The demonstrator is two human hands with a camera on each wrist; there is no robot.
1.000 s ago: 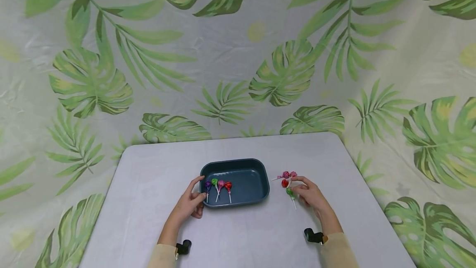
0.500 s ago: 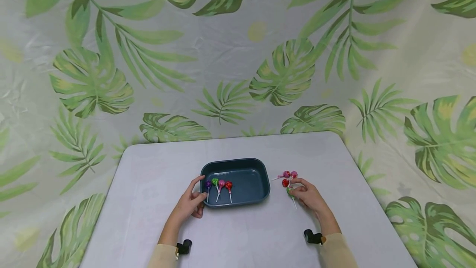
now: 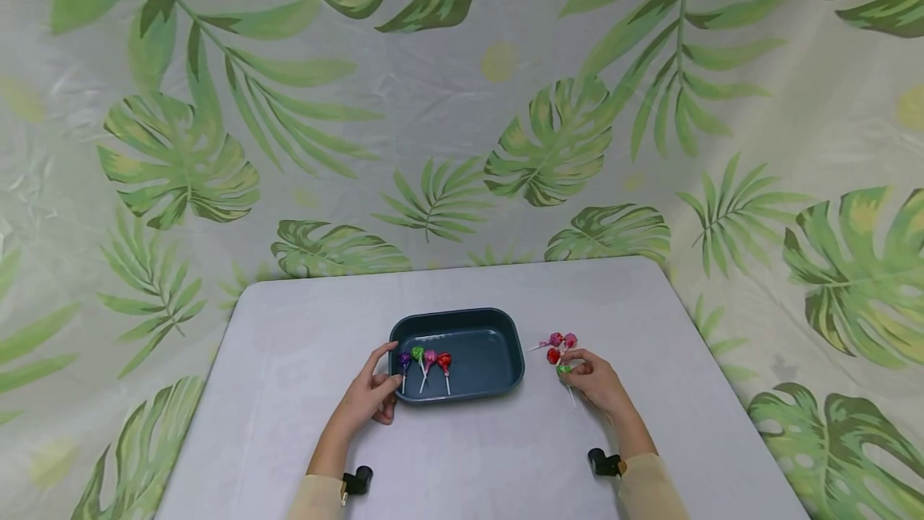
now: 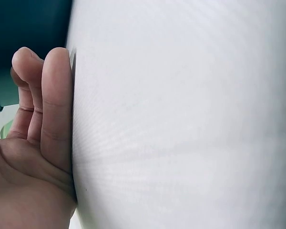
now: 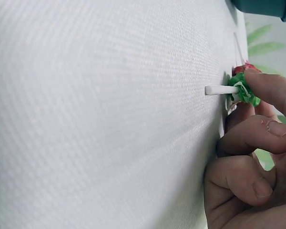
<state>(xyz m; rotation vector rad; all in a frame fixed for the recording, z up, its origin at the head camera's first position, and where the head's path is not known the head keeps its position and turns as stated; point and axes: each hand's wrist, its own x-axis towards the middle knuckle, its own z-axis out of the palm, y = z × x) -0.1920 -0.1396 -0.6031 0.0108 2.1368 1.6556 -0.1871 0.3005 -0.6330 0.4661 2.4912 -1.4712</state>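
My left hand (image 3: 366, 396) holds the left end of a dark teal tray (image 3: 480, 363), its index finger and thumb at the rim. Inside, a purple lollipop (image 3: 405, 359), a green one, a pink one and a red lollipop (image 3: 443, 360) lie in a row, sticks towards me. To the right of the tray, my right hand (image 3: 601, 385) pinches a green lollipop (image 5: 248, 91) by its wrapped head between thumb and fingers. Its white stick (image 5: 220, 90) points away from the hand. Just beyond lie a red lollipop (image 3: 553, 355) and pink lollipops (image 3: 556, 339), partly hidden.
Everything stands on a white-covered table (image 3: 476, 464). Behind it hangs a leaf-patterned cloth (image 3: 447, 103). A small black camera sits on each wrist, the left camera (image 3: 357, 480) and the right camera (image 3: 603, 462).
The right hand's thumb and fingers have closed on the head of the green lollipop, and the hand has shifted slightly left. My left hand and the tray have not moved.
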